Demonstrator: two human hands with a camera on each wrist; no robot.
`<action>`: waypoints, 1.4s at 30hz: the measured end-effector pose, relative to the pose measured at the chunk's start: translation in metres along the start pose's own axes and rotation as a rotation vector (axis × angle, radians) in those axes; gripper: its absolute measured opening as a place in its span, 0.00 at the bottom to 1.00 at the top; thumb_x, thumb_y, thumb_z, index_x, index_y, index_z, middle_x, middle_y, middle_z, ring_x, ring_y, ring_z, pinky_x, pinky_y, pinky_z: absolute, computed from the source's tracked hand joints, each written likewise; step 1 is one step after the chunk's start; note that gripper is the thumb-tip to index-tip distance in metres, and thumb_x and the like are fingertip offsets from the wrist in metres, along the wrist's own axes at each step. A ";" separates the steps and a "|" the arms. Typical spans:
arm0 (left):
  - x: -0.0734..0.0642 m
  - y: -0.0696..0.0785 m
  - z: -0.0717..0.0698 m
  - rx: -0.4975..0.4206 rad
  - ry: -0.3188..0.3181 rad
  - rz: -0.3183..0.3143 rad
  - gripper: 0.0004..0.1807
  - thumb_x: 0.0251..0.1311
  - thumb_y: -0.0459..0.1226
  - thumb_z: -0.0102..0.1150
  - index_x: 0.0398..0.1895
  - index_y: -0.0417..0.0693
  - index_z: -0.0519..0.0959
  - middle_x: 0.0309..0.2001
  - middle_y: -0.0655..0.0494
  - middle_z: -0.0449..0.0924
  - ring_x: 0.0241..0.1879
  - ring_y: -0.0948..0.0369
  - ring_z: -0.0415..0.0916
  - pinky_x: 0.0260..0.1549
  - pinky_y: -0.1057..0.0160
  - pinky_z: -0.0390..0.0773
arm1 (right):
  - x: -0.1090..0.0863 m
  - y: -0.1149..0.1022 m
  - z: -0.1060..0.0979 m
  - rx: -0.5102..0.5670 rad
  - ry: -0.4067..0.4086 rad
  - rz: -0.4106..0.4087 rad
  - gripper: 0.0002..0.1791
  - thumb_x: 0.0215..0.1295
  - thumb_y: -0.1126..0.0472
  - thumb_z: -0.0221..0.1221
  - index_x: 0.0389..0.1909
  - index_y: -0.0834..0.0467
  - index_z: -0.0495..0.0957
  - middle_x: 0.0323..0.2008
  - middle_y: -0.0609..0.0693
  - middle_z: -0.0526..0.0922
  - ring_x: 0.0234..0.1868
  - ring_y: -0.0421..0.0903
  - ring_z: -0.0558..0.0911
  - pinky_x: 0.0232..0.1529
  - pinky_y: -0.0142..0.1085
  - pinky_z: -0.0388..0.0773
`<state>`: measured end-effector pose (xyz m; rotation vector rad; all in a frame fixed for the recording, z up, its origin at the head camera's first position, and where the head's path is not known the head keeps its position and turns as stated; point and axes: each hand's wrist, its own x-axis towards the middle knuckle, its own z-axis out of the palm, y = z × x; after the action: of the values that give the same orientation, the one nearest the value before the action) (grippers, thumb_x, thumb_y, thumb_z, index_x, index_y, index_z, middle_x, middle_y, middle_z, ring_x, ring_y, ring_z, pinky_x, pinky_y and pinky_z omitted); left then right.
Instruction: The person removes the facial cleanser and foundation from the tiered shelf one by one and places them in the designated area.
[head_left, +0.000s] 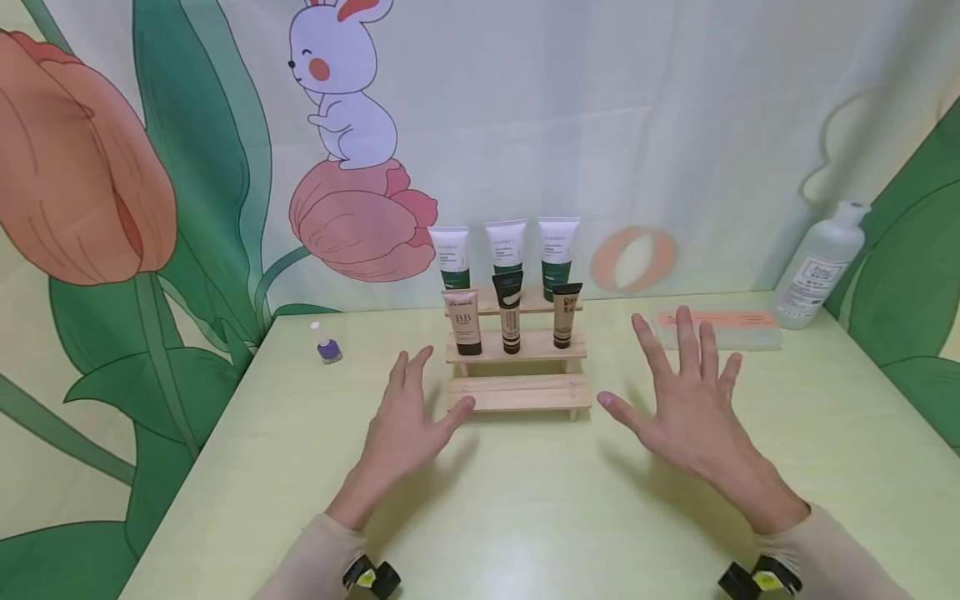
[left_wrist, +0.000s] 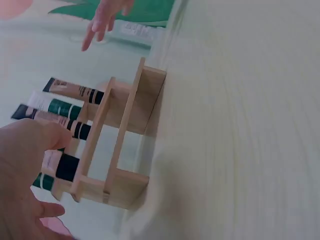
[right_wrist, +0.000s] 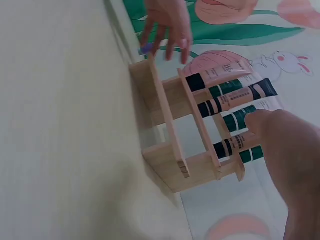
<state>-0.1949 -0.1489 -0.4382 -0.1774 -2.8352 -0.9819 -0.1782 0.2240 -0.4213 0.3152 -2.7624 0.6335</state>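
With the left hand (head_left: 406,425) and right hand (head_left: 692,412) spread and empty on either side of the wooden stand (head_left: 525,393) on the table (head_left: 540,517), contact should be kept gentle, lest the tubes (head_left: 510,312) on its upper tiers be toppled.

Bright head view, dimmer wrist views

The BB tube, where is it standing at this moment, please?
In the head view, the BB tube stands at the left end of the middle shelf of the wooden rack, beside a black-topped tube.
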 end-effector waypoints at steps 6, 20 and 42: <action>0.015 -0.016 0.013 -0.351 -0.036 -0.052 0.27 0.75 0.44 0.70 0.73 0.46 0.79 0.68 0.42 0.83 0.60 0.47 0.87 0.55 0.47 0.88 | 0.025 0.001 -0.004 0.320 0.054 -0.032 0.49 0.79 0.45 0.69 0.90 0.51 0.54 0.84 0.65 0.62 0.80 0.70 0.66 0.70 0.74 0.71; 0.028 -0.048 0.032 -0.659 -0.084 -0.045 0.15 0.74 0.35 0.73 0.61 0.46 0.88 0.49 0.45 0.88 0.45 0.57 0.84 0.41 0.69 0.83 | 0.085 -0.007 0.033 0.979 0.095 -0.063 0.27 0.74 0.67 0.73 0.70 0.64 0.78 0.60 0.63 0.87 0.59 0.49 0.88 0.59 0.30 0.85; 0.027 -0.051 0.036 -0.647 -0.095 -0.016 0.13 0.76 0.36 0.72 0.60 0.51 0.88 0.46 0.48 0.86 0.43 0.56 0.82 0.39 0.68 0.81 | 0.097 -0.018 0.035 0.902 0.128 -0.025 0.19 0.74 0.68 0.72 0.60 0.68 0.81 0.49 0.55 0.88 0.49 0.41 0.87 0.53 0.26 0.84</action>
<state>-0.2324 -0.1643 -0.4930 -0.2684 -2.4872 -1.9030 -0.2721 0.1780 -0.4127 0.4592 -2.1758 1.7870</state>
